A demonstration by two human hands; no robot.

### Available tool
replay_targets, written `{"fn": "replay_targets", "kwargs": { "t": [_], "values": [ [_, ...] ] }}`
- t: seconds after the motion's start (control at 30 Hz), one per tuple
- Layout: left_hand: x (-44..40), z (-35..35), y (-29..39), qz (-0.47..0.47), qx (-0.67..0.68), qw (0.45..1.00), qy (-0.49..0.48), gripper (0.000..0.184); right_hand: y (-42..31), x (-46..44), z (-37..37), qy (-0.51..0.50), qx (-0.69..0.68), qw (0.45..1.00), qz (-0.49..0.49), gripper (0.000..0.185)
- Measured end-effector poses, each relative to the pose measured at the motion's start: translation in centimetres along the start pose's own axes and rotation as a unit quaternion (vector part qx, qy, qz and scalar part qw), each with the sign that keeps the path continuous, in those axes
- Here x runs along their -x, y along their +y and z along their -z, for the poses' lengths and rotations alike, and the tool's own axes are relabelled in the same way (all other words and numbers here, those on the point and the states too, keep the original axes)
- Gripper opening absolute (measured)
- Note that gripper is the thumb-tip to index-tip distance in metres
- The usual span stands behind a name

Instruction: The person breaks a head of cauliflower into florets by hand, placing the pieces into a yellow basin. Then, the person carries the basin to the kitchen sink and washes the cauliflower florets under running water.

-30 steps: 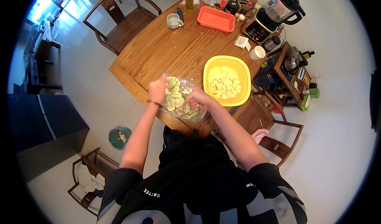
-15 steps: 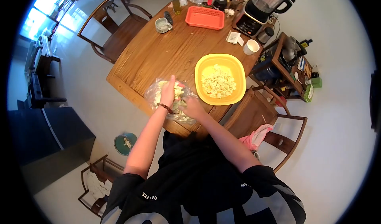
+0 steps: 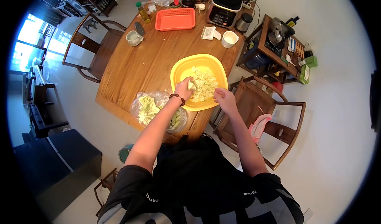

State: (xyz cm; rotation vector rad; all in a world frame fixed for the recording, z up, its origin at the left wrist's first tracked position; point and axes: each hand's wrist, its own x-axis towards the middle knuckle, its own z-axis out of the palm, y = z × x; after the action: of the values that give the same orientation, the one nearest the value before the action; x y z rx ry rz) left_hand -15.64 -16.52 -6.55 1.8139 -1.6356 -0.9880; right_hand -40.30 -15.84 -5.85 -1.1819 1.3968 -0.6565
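A yellow basin (image 3: pixel 178 69) on the wooden table holds many small pale cauliflower pieces (image 3: pixel 204 85). My left hand (image 3: pixel 184 90), with a beaded bracelet at its wrist, is over the basin's left side, fingers wrapped round a pale cauliflower piece (image 3: pixel 192 85). At the basin's right rim is my right hand (image 3: pixel 226 100), its fingers pinched together; anything between them is too small to make out. Left of the basin, a clear plastic bag (image 3: pixel 182 120) lies spread near the table edge, with larger cauliflower chunks (image 3: pixel 147 109) on it, partly behind my left forearm.
Farther back on the table (image 3: pixel 154 61) are a red basket (image 3: pixel 175 19), a grey cup (image 3: pixel 134 38), an oil bottle (image 3: pixel 143 13), a white cup (image 3: pixel 229 39) and a blender (image 3: pixel 224 9). Wooden chairs stand at left and right (image 3: pixel 248 105); a shelf (image 3: pixel 274 45) is at the right.
Both hands have moved from the plastic bag to the yellow basin, the left one with a cauliflower piece. The view has shifted, so the table items appear farther left.
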Motion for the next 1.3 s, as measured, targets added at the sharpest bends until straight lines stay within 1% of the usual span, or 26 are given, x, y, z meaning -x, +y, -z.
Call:
{"fn": "replay_targets", "kwargs": {
  "t": [0.03,0.1,0.13,0.23,0.3,0.33,0.37,0.43,0.47,0.53,0.57,0.63,0.67,0.73,0.77,0.83,0.87,0.93,0.97,1.0,1.03,1.07,1.1,1.17,1.23,1.3],
  "values": [
    [-0.2,0.4,1.0,0.002,-0.001,1.0,-0.003,0.055,-0.2,-0.4,-0.1,0.0,-0.002,1.0,-0.003,0.04],
    [-0.8,1.2,2.6,0.123,0.004,0.986,-0.116,0.057,-0.7,-1.7,-1.4,-0.032,0.066,0.996,0.039,0.046],
    [-1.0,0.7,1.9,0.127,0.004,0.985,-0.117,0.057,-0.9,-2.6,-2.3,-0.035,0.065,0.997,0.037,0.046],
    [-1.4,-0.5,0.1,0.103,0.068,0.983,-0.136,0.058,-0.8,-5.2,-5.0,-0.075,0.093,0.991,0.054,0.051],
    [-0.9,-0.9,-0.2,-0.012,0.084,0.994,-0.068,0.062,0.3,-6.4,-6.3,-0.099,0.017,0.987,0.129,0.052],
    [-0.8,0.3,1.3,0.016,0.061,0.994,-0.092,0.066,0.0,-6.7,-6.2,-0.126,-0.035,0.989,0.07,0.048],
    [-0.8,0.6,1.6,0.02,0.062,0.994,-0.088,0.066,-0.3,-6.8,-6.1,-0.131,-0.034,0.988,0.07,0.048],
    [-0.7,0.9,1.5,0.045,0.071,0.993,-0.088,0.065,-1.6,-6.3,-6.0,-0.123,-0.079,0.989,-0.013,0.043],
    [-0.7,0.7,1.1,0.049,0.072,0.993,-0.085,0.065,-2.1,-6.1,-5.8,-0.129,-0.077,0.989,-0.015,0.043],
    [-1.0,-0.3,0.2,0.075,0.168,0.978,-0.096,0.058,-2.7,-6.0,-5.1,-0.155,-0.16,0.973,-0.056,0.042],
    [-1.0,-0.9,-0.1,0.078,0.169,0.978,-0.093,0.058,-2.5,-6.2,-4.8,-0.159,-0.159,0.973,-0.056,0.042],
    [-0.8,-2.2,0.1,0.083,0.423,0.901,-0.043,0.044,-2.1,-6.5,-4.4,-0.171,-0.198,0.964,-0.042,0.041],
    [-0.8,-2.7,0.2,0.085,0.424,0.901,-0.039,0.044,-1.9,-6.6,-4.4,-0.175,-0.196,0.964,-0.044,0.041],
    [-0.8,-2.9,1.4,0.13,0.393,0.91,0.022,0.034,-2.2,-6.9,-4.5,-0.162,-0.171,0.971,-0.026,0.039],
    [-1.0,-2.9,1.9,0.131,0.393,0.91,0.025,0.034,-2.0,-7.1,-4.7,-0.165,-0.171,0.971,-0.026,0.039],
    [-1.3,-2.1,3.6,0.214,0.288,0.933,0.037,0.034,-1.8,-7.3,-5.2,-0.196,-0.151,0.967,0.064,0.028],
    [-1.7,-2.6,3.0,0.215,0.288,0.932,0.04,0.034,-1.7,-7.3,-5.2,-0.199,-0.151,0.966,0.064,0.028],
    [-2.7,-3.5,2.4,0.148,0.22,0.956,0.123,0.035,-2.1,-7.6,-5.2,-0.108,-0.091,0.989,-0.045,0.038],
    [-2.9,-4.1,2.1,0.149,0.22,0.956,0.125,0.035,-1.8,-8.1,-5.2,-0.111,-0.09,0.989,-0.045,0.038],
    [-2.9,-4.0,3.5,0.13,0.154,0.966,0.164,0.033,-1.3,-8.8,-5.3,-0.119,-0.014,0.989,-0.089,0.044],
    [-3.0,-3.8,4.9,0.109,0.086,0.97,0.202,0.033,-2.0,-8.6,-5.8,-0.111,-0.032,0.982,-0.148,0.052],
    [-2.9,-3.7,6.4,0.08,0.119,0.97,0.196,0.029,-2.7,-8.3,-6.2,-0.1,-0.05,0.972,-0.207,0.06],
    [-3.1,-3.9,6.3,0.081,0.118,0.97,0.197,0.029,-3.2,-8.1,-7.1,-0.102,-0.05,0.972,-0.206,0.06],
    [-3.4,-4.3,5.9,0.022,0.057,0.969,0.24,0.03,-3.9,-7.8,-8.7,-0.005,-0.305,0.918,-0.253,0.063],
    [-3.6,-3.7,6.2,0.038,0.054,0.972,0.224,0.03,-3.6,-8.1,-9.2,0.014,-0.323,0.916,-0.239,0.061],
    [-4.1,-3.2,6.0,0.135,0.044,0.975,0.173,0.03,-1.1,-9.3,-10.3,0.055,-0.204,0.977,-0.039,0.056]
  ]
}}
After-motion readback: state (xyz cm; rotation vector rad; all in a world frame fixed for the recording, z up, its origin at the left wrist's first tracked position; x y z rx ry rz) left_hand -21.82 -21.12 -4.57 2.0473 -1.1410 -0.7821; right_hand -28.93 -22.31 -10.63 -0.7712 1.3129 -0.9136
